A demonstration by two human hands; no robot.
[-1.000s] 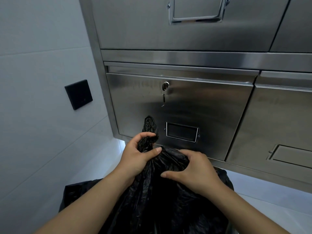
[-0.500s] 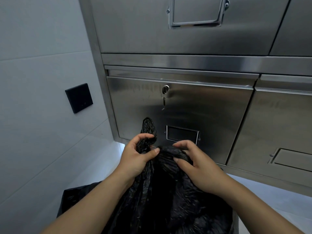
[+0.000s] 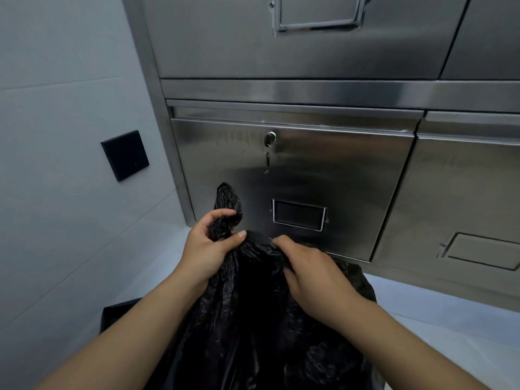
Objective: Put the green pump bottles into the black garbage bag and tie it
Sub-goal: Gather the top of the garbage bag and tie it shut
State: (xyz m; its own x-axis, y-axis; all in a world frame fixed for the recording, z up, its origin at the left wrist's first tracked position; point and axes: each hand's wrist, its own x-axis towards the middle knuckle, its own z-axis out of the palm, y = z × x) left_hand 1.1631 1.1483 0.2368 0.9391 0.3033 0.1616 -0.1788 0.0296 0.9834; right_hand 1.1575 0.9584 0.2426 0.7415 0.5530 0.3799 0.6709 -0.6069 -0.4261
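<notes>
At lower centre the left hand (image 3: 209, 246) keeps pinching the twisted neck of the black garbage bag (image 3: 253, 319), while the right hand (image 3: 308, 267), raised a moment ago, now curls into the plastic beside it, so tying looks begun; no green pump bottles show.

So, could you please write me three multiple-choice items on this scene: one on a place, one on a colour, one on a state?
1. Where is the black wall plate? A) left of the steel cabinet B) on a cabinet door C) on the floor
2. What colour is the garbage bag? A) green B) black C) white
3. What is the left hand doing? A) hanging idle B) pointing upward C) gripping the bag's gathered neck
Answers: 1 A, it sits on the wall beside the cabinet; 2 B, the plastic is black throughout; 3 C, its fingers curl round the neck.
</notes>
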